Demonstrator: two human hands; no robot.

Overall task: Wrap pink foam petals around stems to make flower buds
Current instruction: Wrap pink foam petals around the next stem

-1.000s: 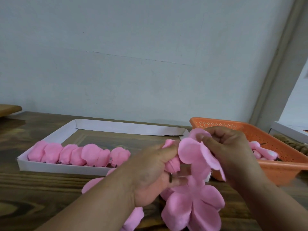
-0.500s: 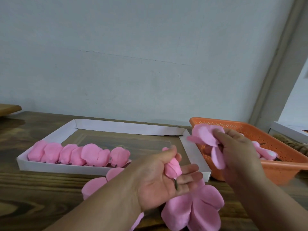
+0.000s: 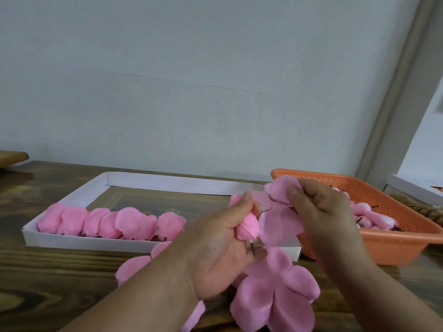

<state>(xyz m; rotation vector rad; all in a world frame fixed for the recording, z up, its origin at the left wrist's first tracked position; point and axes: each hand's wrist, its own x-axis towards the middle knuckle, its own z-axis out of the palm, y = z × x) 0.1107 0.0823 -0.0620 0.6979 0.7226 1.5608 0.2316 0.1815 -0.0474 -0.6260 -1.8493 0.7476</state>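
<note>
At centre frame the right hand, which half a second ago had drawn away, is back beside the left hand, pinching a petal piece against the bud; the next wrap is likely starting. The left palm faces up, thumb and curled fingers gripping the bud, its stem below.

No text or label can be read anywhere.

A single head-worn wide-angle view looks forward and slightly down, close over the wooden tabletop, facing a pale wall just beyond its far edge.
</note>
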